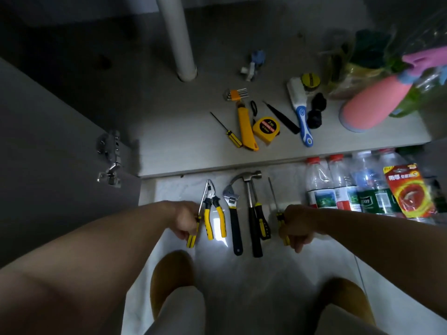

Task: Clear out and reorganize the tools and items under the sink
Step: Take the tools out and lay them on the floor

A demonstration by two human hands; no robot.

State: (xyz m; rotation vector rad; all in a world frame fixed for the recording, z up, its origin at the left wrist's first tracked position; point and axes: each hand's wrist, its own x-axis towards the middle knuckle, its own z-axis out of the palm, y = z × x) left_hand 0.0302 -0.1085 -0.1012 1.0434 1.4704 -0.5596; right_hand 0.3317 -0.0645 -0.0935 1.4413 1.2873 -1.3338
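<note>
View from my head camera, places given from the hammer [249, 189], which lies on the pale floor with its head toward the cabinet floor [169, 146]. Left of the hammer lie an adjustable wrench [232, 201] and pliers [212, 213]; farther left, my left hand [186, 222] is curled around a slim yellow-handled tool [191, 240]. Right of the hammer, my right hand [298, 226] is clenched around the handle of a long screwdriver [272, 192]. Farther right stand clear plastic bottles [321, 187] with red caps; I cannot tell their contents. A red packet [408, 189] rests against them. Beyond the hammer, inside the cabinet, lie a tape measure [266, 129], a utility knife [246, 126], a hex key set [235, 94] and a white brush [300, 110]. Beyond and to the right, a pink spray bottle [372, 105] lies tilted beside a clear plastic bag [358, 64] holding dark green items I cannot identify.
</note>
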